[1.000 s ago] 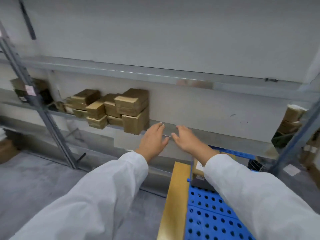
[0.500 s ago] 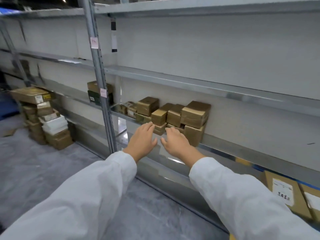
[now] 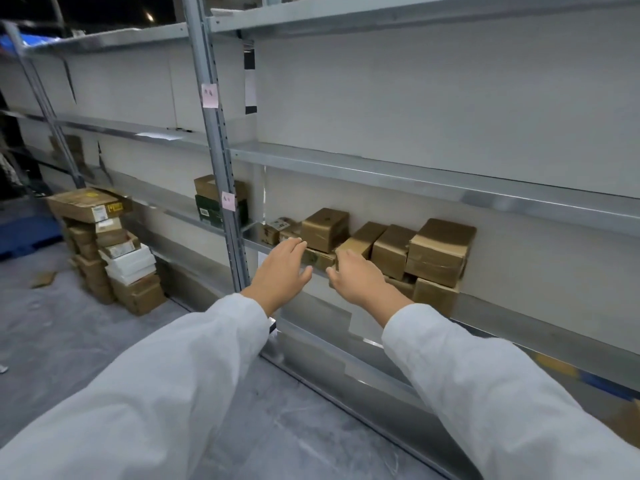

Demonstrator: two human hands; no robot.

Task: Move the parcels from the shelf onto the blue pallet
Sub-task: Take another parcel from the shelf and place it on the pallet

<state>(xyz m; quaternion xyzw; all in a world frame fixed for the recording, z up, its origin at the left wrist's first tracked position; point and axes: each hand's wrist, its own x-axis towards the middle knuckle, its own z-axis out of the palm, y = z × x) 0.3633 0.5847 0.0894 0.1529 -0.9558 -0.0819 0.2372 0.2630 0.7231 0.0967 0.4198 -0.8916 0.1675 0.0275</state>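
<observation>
Head — left hand [image 3: 281, 271], right hand [image 3: 360, 279] near shelf [image 3: 519, 318] edge.

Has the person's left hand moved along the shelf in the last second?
Yes. The left hand slid leftward: it was past the right end of the brown cardboard parcels, and now hovers near their left end.

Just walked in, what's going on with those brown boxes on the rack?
A person in white sleeves reaches toward the brown parcels on a low metal shelf. The left hand and right hand hover open just before them, gripping nothing yet. More cartons stand stacked on the floor to the left.
</observation>
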